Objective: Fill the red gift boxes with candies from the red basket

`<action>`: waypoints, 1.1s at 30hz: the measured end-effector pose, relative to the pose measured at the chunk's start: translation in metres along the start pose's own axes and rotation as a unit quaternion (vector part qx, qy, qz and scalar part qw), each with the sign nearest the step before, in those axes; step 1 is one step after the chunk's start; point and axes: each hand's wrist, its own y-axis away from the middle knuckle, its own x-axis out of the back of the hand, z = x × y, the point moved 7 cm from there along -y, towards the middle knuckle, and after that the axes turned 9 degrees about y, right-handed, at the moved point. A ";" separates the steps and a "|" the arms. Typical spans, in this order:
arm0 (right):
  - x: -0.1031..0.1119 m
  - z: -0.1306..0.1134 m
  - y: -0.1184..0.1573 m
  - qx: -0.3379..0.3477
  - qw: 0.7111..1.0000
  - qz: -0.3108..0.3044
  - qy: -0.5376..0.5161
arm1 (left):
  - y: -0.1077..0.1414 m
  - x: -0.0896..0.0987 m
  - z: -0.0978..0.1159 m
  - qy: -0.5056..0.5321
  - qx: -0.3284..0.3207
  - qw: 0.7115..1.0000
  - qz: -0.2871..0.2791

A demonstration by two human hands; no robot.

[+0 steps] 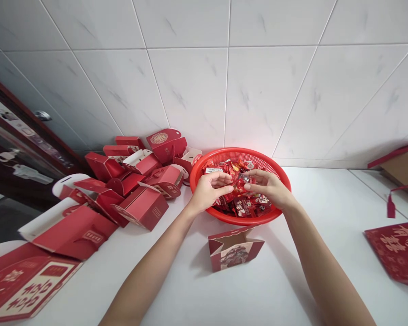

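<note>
A round red plastic basket (285,181) holds a heap of candies in red wrappers (243,208). Both my hands are over the heap, fingertips close together. My left hand (209,190) is closed, fingers curled toward the thumb; what they grip is hard to make out among the red wrappers. Between the thumb and index finger of my right hand (270,186) is a small wrapped candy (246,179) with a dark and white spot. In front of the basket stands a small red gift box (236,253), upright with its top open and a printed front.
Several red gift boxes (143,203), many with lids open, crowd the left side of the white table (177,290). At the right lie a red printed bag (397,253) and an open box with a tassel (391,206). A tiled wall (190,90) rises behind.
</note>
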 end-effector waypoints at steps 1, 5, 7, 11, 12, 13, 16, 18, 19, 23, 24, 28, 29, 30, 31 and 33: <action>0.000 0.000 0.000 0.002 1.000 -0.002 0.006 | 0.000 0.000 0.000 0.003 0.001 1.000 -0.004; 0.001 -0.002 0.000 0.020 1.000 0.015 0.008 | 0.000 0.000 0.000 0.013 0.000 1.000 -0.010; 0.003 -0.004 0.000 0.028 0.999 0.027 0.005 | 0.000 0.000 0.001 0.009 0.002 1.000 -0.006; 0.004 -0.005 0.000 0.036 0.999 0.039 -0.003 | 0.000 0.000 -0.002 -0.015 0.017 1.000 0.002; 0.005 -0.005 0.001 0.037 0.999 0.040 -0.005 | 0.000 0.000 -0.002 -0.022 0.014 1.000 0.005; 0.005 -0.005 0.000 0.037 0.998 0.041 -0.007 | 0.000 0.000 -0.001 -0.030 0.009 0.999 0.007; 0.005 -0.005 0.000 0.041 0.998 0.040 -0.010 | 0.001 0.001 0.004 -0.048 -0.014 0.999 0.011; 0.004 -0.005 0.000 0.043 0.998 0.033 -0.010 | 0.001 0.001 0.007 -0.052 -0.024 0.998 0.014; 0.003 -0.005 0.000 0.044 0.999 0.030 -0.011 | 0.002 0.002 0.008 -0.051 -0.029 0.998 0.015; 0.000 -0.007 0.001 0.044 0.999 0.013 -0.026 | 0.002 0.002 0.011 -0.048 -0.036 0.998 0.018; -0.001 -0.007 0.002 0.045 0.998 0.008 -0.031 | 0.003 0.002 0.011 -0.046 -0.037 0.998 0.017; -0.003 -0.009 0.002 0.049 0.998 -0.005 -0.040 | 0.003 0.001 0.014 -0.040 -0.050 0.998 0.015; -0.003 -0.009 0.002 0.049 0.998 -0.007 -0.040 | 0.003 0.001 0.014 -0.039 -0.053 0.998 0.014; -0.003 -0.009 0.002 0.050 0.998 -0.008 -0.041 | 0.004 0.001 0.015 -0.038 -0.056 0.998 0.013; -0.003 -0.010 0.002 0.051 0.998 -0.010 -0.042 | 0.004 0.001 0.015 -0.036 -0.058 0.998 0.012; -0.003 -0.010 0.002 0.053 0.998 -0.012 -0.041 | 0.004 0.001 0.015 -0.030 -0.061 0.998 0.010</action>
